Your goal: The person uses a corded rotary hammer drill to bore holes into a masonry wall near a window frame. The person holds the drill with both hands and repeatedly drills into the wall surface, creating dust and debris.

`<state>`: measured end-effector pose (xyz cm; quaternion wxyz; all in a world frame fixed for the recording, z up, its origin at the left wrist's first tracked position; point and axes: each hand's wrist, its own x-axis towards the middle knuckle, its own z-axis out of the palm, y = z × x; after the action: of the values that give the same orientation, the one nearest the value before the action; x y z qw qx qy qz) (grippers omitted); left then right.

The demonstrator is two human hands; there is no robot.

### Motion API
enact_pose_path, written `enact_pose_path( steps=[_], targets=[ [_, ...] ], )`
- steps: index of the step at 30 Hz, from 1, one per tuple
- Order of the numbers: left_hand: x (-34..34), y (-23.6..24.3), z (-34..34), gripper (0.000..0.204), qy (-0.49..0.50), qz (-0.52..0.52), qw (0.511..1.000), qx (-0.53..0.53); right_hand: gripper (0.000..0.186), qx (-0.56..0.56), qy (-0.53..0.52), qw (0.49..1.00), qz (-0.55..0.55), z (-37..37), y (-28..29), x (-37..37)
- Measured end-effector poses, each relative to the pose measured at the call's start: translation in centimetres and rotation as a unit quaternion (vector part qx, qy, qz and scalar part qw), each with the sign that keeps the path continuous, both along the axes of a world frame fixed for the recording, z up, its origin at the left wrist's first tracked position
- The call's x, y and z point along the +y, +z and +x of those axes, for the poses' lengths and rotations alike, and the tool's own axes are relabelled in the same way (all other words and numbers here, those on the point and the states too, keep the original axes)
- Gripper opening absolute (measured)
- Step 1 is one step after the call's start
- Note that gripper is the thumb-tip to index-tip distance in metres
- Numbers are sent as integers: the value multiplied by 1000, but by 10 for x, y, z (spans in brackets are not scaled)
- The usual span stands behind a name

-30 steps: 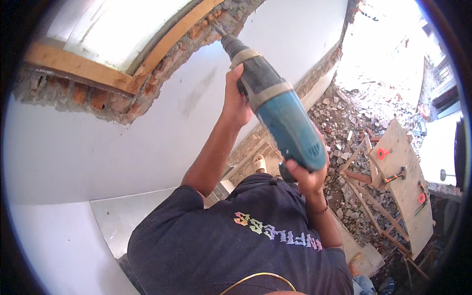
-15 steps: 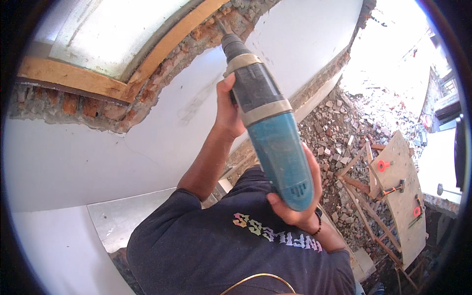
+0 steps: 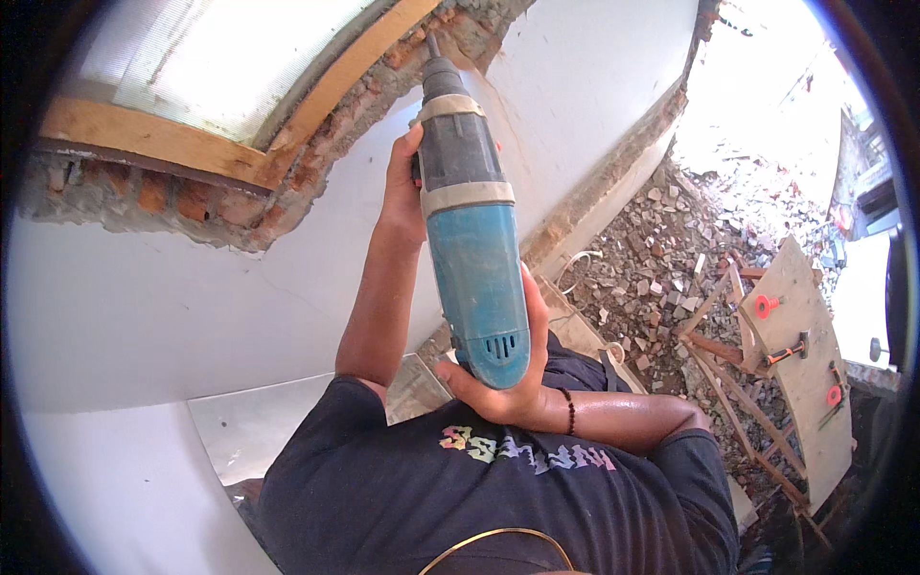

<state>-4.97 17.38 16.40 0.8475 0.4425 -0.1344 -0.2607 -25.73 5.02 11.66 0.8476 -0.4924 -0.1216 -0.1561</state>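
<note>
Both my hands hold a teal, black and beige hammer drill [image 3: 479, 259] raised in front of me. My left hand [image 3: 401, 192] is closed round the black front section, its far fingers hidden behind the body. At the rounded rear end, my right hand [image 3: 513, 388] cups the casing from below. A metal bit [image 3: 433, 44] points up at the broken band of bare brick and mortar [image 3: 470, 36] beside the wooden window frame [image 3: 321, 110]. Whether the tip touches the masonry cannot be made out.
White wall [image 3: 192, 316] surrounds the ragged brick edge. Broken brick rubble [image 3: 632, 287] covers the ground at the right. A plywood board on a wooden stand [image 3: 815, 402] carries an orange-handled hammer [image 3: 788, 355] and chisels with red guards [image 3: 765, 307].
The drill's rear end has swung left, so its body stands more upright. My right hand has moved left with it, and my left hand has shifted slightly left and up.
</note>
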Motion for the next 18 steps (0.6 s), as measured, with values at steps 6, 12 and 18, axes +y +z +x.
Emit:
enact_pose_path(
  steps=[6, 12, 18],
  targets=[
    [-29, -4, -15, 81, 66, 47, 997, 17, 116, 15, 97, 994, -56, 0, -7, -71],
    [-38, -28, -12, 76, 65, -53, 996, 19, 118, -8, 72, 987, -146, 4, -13, -104],
    [-22, -21, -10, 79, -51, -116, 991, 45, 121, -23, 86, 989, -122, 4, -12, -60]
  ],
)
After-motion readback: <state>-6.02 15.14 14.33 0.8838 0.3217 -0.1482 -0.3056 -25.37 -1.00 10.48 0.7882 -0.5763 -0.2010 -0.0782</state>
